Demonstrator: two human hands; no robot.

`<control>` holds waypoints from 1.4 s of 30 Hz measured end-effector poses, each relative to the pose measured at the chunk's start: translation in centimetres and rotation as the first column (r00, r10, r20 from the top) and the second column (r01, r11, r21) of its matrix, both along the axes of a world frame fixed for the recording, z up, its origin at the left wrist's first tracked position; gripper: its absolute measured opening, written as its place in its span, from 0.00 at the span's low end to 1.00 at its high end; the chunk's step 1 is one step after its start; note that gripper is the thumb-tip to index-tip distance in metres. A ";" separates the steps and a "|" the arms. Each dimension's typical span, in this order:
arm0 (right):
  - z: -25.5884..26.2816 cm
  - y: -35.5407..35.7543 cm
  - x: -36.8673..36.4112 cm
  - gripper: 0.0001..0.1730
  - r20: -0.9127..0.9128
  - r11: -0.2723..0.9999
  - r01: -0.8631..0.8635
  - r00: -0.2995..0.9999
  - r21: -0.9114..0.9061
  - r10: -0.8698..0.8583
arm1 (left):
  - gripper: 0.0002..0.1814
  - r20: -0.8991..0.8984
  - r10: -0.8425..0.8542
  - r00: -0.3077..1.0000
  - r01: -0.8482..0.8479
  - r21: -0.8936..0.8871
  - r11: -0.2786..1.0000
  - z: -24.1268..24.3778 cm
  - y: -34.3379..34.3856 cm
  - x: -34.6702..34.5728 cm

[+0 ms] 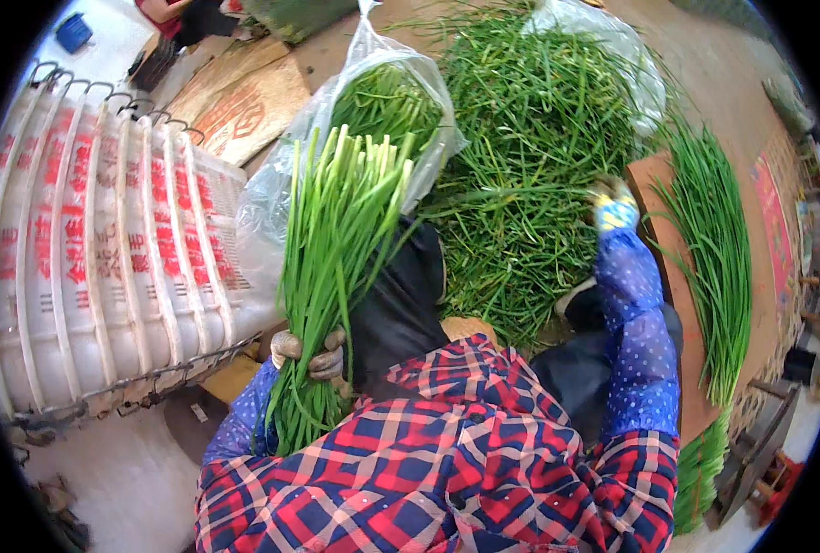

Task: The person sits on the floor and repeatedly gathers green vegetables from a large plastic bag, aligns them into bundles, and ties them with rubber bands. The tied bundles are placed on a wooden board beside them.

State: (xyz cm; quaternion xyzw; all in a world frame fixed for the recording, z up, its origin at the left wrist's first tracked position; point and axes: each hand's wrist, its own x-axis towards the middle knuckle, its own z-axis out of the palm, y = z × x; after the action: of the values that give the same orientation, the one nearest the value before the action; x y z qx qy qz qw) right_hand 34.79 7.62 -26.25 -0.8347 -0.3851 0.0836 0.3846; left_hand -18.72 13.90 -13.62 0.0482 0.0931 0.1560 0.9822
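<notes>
My left hand, in a soiled work glove, is closed around a thick bundle of green Chinese chives, whose pale cut ends point away from me. My right hand, gloved and somewhat blurred, is at the right edge of a large heap of loose green leaves. A few long blades reach leftward from its fingers; its exact grip is hard to see. Behind the held bundle, a clear plastic bag contains more greens. Long chives lie on a brown board to the right.
At the left stands a white ribbed frame with printed sacking. Beyond it lies a printed woven sack. Part of another person shows at the top left. More greens are at the lower right, near a dark stand.
</notes>
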 end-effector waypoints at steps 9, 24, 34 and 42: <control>12.2 4.4 -18.9 0.31 -0.651 0.788 -0.498 0.470 0.362 0.596 | 0.39 -0.075 0.003 0.997 -0.001 0.024 1.000 0.2 -0.1 0.7; 9.4 3.6 -17.3 0.08 -0.650 0.761 -0.627 0.510 0.168 0.563 | 0.36 -0.172 -0.016 0.985 0.025 0.052 0.998 -3.8 -3.6 0.7; -0.3 4.2 3.9 0.35 -0.207 0.860 -0.489 0.865 -0.148 0.456 | 0.34 -0.179 0.037 0.983 -0.005 0.181 0.984 -2.8 -2.7 -2.3; 8.1 4.4 -19.0 0.42 -0.879 0.828 -0.316 -0.040 0.463 0.476 | 0.44 -0.337 0.083 0.938 0.203 0.727 0.656 2.0 2.4 2.0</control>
State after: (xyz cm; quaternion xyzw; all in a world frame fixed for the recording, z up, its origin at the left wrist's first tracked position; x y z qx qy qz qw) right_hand 15.80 11.98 -18.13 -0.3871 -0.2559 0.6971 0.5466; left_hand -16.73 16.32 -11.63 0.4794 0.1869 0.1365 0.8466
